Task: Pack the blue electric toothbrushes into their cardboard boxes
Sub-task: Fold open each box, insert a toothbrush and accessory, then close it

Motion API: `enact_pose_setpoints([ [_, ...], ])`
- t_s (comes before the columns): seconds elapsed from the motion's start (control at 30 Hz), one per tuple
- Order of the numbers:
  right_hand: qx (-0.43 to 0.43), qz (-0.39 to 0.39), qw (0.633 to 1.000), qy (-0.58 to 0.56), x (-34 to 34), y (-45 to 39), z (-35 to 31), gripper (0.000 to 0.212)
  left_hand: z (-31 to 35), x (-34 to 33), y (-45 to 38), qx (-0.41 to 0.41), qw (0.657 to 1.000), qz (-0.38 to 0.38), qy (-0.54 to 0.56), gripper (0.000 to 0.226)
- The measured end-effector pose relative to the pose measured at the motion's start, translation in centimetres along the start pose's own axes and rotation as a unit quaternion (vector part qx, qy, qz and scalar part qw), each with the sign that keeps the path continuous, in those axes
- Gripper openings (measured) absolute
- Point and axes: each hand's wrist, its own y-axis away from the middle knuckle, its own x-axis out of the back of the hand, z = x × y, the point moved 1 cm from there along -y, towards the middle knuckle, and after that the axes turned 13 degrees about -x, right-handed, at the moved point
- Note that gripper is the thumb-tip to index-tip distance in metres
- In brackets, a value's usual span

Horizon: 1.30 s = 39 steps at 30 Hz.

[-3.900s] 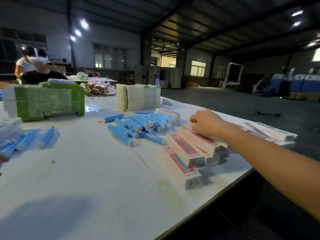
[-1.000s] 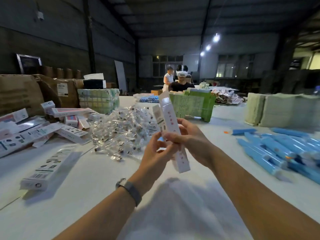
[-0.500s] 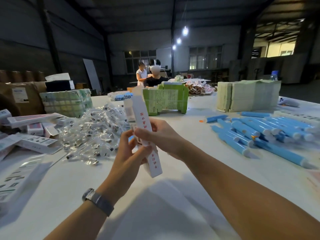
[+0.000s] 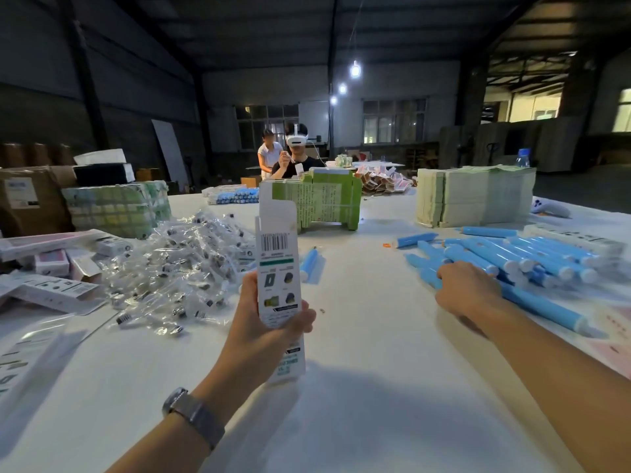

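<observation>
We sit at a white table (image 4: 358, 387) in a dim warehouse with bare bulbs overhead. Our left hand (image 4: 263, 331) grips a box (image 4: 278, 268) near the middle of the view, thumb on its left edge and fingers curled round the right; the box stands upright, barcode side toward us, its top flap open. A watch (image 4: 193, 416) sits on that wrist. Our right hand (image 4: 466, 290) reaches to about 3 o'clock and rests on the near edge of the heap of toothbrushes (image 4: 512, 259); its fingers are hidden behind the knuckles, so we cannot tell whether they hold one. The heap lies flat on the table, spread from 2 to 3 o'clock. One loose toothbrush (image 4: 309, 262) lies apart at 12 o'clock, just beyond and right of the box. At 10 o'clock we see a pile of brush heads (image 4: 184, 264) in clear bags, and past it, at 9 o'clock, loose cartons (image 4: 51, 264) lying flat. At 12 o'clock, further off, stands a green stack (image 4: 327, 199) of folded sheets, and at 1 o'clock a pale stack (image 4: 478, 196). Across the table a person wearing a headset (image 4: 296, 141) sits facing us, and another person (image 4: 269, 151) stands beside them.
</observation>
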Motion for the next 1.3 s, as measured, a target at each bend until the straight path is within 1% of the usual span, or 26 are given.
enact_pose_setpoints([
  [0.07, 0.004, 0.013, 1.000, 0.000, 0.0, -0.1, -0.2, 0.030, 0.4, -0.3, 0.0, 0.019, 0.999, -0.005, 0.030, 0.035],
  [0.1, 0.003, 0.008, 1.000, -0.003, 0.1, -0.1, -0.4, 0.030, 0.6, -0.4, 0.0, 0.033, 0.998, -0.004, 0.054, 0.031],
  [0.17, 0.000, -0.012, 1.000, 0.003, 0.2, 0.0, -0.7, 0.030, 0.4, -0.4, 0.1, 0.064, 0.993, -0.006, 0.097, 0.051],
  [0.2, 0.001, -0.020, 1.000, 0.003, 0.1, 0.1, -0.8, 0.031, 0.4, -0.3, 0.2, 0.073, 0.992, -0.018, 0.105, 0.058],
  [0.23, 0.002, -0.024, 1.000, -0.006, 0.1, 0.1, -0.8, 0.032, 0.5, -0.3, 0.2, 0.076, 0.991, -0.032, 0.102, 0.058],
  [0.33, 0.022, -0.020, 0.995, -0.098, 0.7, 0.4, -1.6, 0.040, 0.9, -0.4, 0.4, 0.067, 0.992, -0.067, 0.077, 0.048],
  [0.4, 0.053, -0.027, 0.974, -0.217, 1.9, 1.0, -2.9, 0.052, 1.0, -0.4, 0.3, 0.060, 0.994, -0.072, 0.063, 0.039],
  [0.43, 0.069, -0.041, 0.952, -0.297, 2.7, 1.6, -3.7, 0.058, 1.1, -0.4, 0.2, 0.056, 0.994, -0.072, 0.060, 0.036],
  [0.5, 0.106, -0.078, 0.883, -0.450, 4.2, 3.3, -5.5, 0.065, 1.3, -0.3, 0.2, 0.055, 0.995, -0.064, 0.058, 0.033],
  [0.57, 0.152, -0.115, 0.814, -0.548, 6.0, 5.3, -7.4, 0.067, 1.4, -0.4, 0.1, 0.051, 0.996, -0.056, 0.055, 0.030],
  [0.6, 0.174, -0.132, 0.783, -0.582, 6.8, 6.1, -8.4, 0.067, 1.5, -0.5, 0.2, 0.045, 0.996, -0.053, 0.053, 0.031],
  [0.67, 0.205, -0.147, 0.735, -0.629, 8.5, 7.6, -10.4, 0.067, 1.6, -0.6, 0.1, 0.041, 0.997, -0.052, 0.048, 0.039],
  [0.73, 0.216, -0.137, 0.697, -0.670, 9.7, 8.7, -12.0, 0.071, 1.4, -0.7, 0.1, 0.050, 0.996, -0.055, 0.050, 0.039],
  [0.8, 0.221, -0.100, 0.669, -0.702, 10.5, 9.5, -12.9, 0.078, 1.4, -0.4, 0.1, 0.054, 0.995, -0.057, 0.055, 0.044],
  [0.87, 0.238, -0.048, 0.659, -0.711, 10.9, 10.0, -12.9, 0.085, 1.3, 0.0, 0.0, 0.059, 0.995, -0.056, 0.056, 0.055],
  [0.9, 0.249, -0.033, 0.654, -0.713, 11.1, 10.1, -12.7, 0.088, 1.2, 0.2, 0.0, 0.062, 0.995, -0.056, 0.058, 0.056],
  [1.0, 0.275, -0.029, 0.624, -0.731, 11.9, 10.2, -11.9, 0.088, 0.7, 0.6, 0.0, 0.063, 0.995, -0.061, 0.049, 0.049],
  [1.07, 0.300, -0.035, 0.606, -0.736, 12.3, 10.4, -11.6, 0.089, 0.5, 0.5, 0.1, 0.064, 0.995, -0.066, 0.036, 0.048],
  [1.1, 0.313, -0.040, 0.604, -0.732, 12.3, 10.6, -11.5, 0.091, 0.4, 0.5, 0.1, 0.064, 0.995, -0.068, 0.030, 0.050],
  [1.17, 0.340, -0.038, 0.619, -0.707, 12.1, 10.9, -11.6, 0.100, 0.4, 0.5, 0.2, 0.063, 0.995, -0.073, 0.022, 0.057],
  [1.3, 0.395, 0.025, 0.681, -0.616, 12.3, 11.4, -11.8, 0.110, 0.5, 0.6, 0.3, 0.064, 0.995, -0.076, 0.011, 0.055],
])
